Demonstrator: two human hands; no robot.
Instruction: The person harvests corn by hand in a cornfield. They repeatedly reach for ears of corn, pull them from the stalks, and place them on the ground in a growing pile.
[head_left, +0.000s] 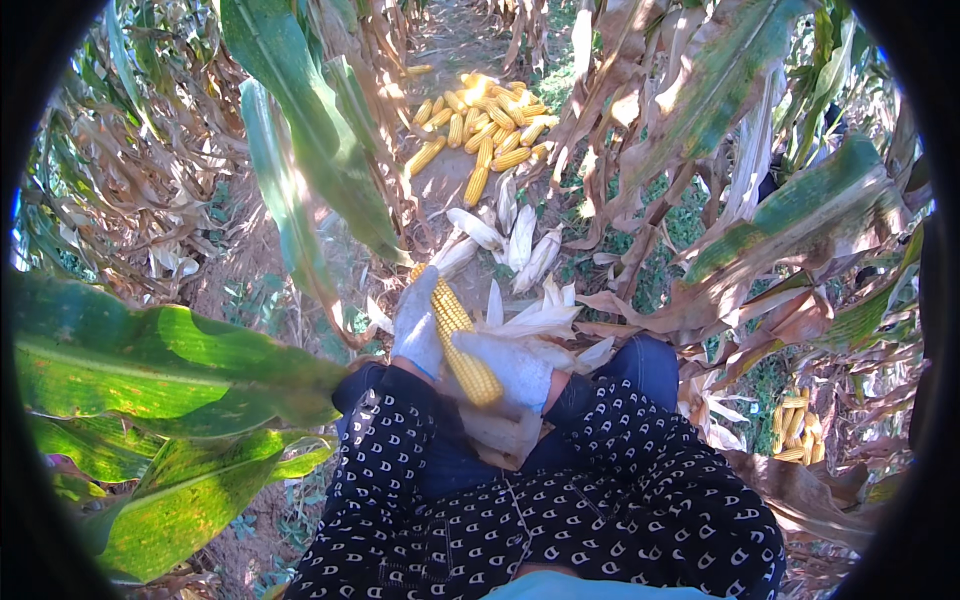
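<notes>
A bare yellow ear of corn (454, 319) lies slantwise between my gloved hands, above my lap. My left hand (416, 324), in a whitish work glove, grips its upper end. On the lower half, my right hand (517, 369) in a matching glove has its thumb against the kernels; its other fingers are hidden. Pale husk (499, 435) hangs beneath the ear between my thighs, and whether it is still joined to the ear cannot be seen. Just beyond my hands, loose dry husks (536, 311) spread over the ground.
Ahead lies a pile of husked ears (487, 116) on bare soil. Several ears in pale husks (517, 240) sit nearer. Another small heap of ears (796, 427) shows at right. Broad green leaves (172, 360) reach in from the left, and dry stalks (645, 150) crowd the right.
</notes>
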